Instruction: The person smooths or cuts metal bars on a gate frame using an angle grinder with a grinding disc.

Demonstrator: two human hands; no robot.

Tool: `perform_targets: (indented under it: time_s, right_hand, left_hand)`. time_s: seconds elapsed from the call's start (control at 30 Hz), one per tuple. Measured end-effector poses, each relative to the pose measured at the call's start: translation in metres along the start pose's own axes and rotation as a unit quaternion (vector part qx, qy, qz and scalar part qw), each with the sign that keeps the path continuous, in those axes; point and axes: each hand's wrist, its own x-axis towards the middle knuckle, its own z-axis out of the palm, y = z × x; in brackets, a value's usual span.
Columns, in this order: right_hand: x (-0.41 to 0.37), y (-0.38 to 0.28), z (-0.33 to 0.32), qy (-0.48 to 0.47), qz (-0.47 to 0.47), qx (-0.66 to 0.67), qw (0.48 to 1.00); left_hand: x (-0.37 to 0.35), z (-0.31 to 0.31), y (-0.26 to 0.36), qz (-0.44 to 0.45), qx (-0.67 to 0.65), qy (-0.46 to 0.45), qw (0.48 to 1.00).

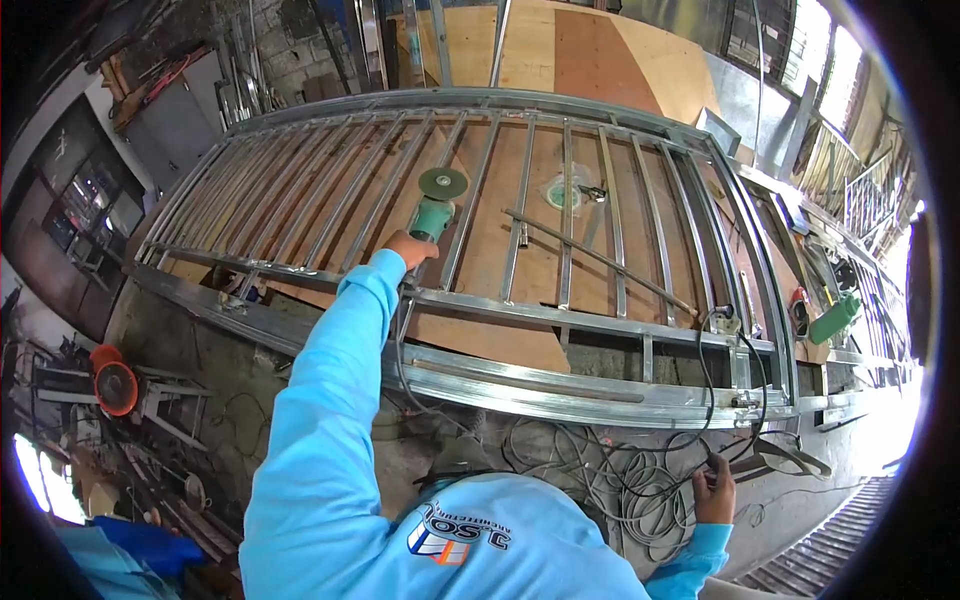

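Note:
My left hand [412, 249] is wrapped around the body of a green angle grinder [433, 219], its arm stretched out over a large metal frame [470, 300]. The grinder's dark disc [443, 183] faces up above the frame's parallel bars, and its cord hangs down past the near rail. Low on the right, my right hand [713, 492] is closed around a black cable end [716, 462]; its exact kind is hard to make out. A thin metal bar [600, 262] lies slantwise across the frame, near a small clamp-like tool [592, 193] and a green round item [562, 192].
Tangled cables [640, 490] lie on the floor by my right hand. A green bottle [835, 318] rests at the frame's right end. An orange round fan-like object [116, 388] stands at left. Plywood sheets [590, 50] lean at the back.

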Motion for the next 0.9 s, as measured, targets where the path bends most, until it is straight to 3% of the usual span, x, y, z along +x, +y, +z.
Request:
perform_targets:
  time_s: [0.1, 0.2, 0.4, 0.6, 0.73, 0.9]
  right_hand:
    - [0.0, -0.011, 0.014, -0.005, -0.013, 0.007, 1.0]
    - [0.003, -0.024, 0.02, -0.023, -0.021, 0.016, 0.999]
    - [0.005, -0.028, 0.034, -0.081, -0.006, 0.014, 0.997]
    - [-0.01, -0.023, 0.068, -0.136, 0.03, -0.039, 0.99]
    - [-0.029, -0.046, 0.094, -0.089, 0.125, -0.016, 0.988]
    - [-0.049, -0.104, 0.128, -0.119, 0.152, -0.004, 0.981]
  left_hand:
    - [0.001, -0.025, 0.001, 0.027, 0.071, -0.019, 0.997]
    - [-0.011, -0.069, 0.005, 0.092, 0.124, -0.139, 0.978]
    - [-0.024, -0.095, -0.004, 0.086, 0.286, -0.188, 0.936]
    - [0.001, -0.09, -0.024, 0.156, 0.235, -0.223, 0.933]
    - [0.016, -0.099, -0.026, 0.176, 0.232, -0.286, 0.913]
    - [0.044, -0.08, -0.072, 0.202, 0.114, -0.329, 0.915]
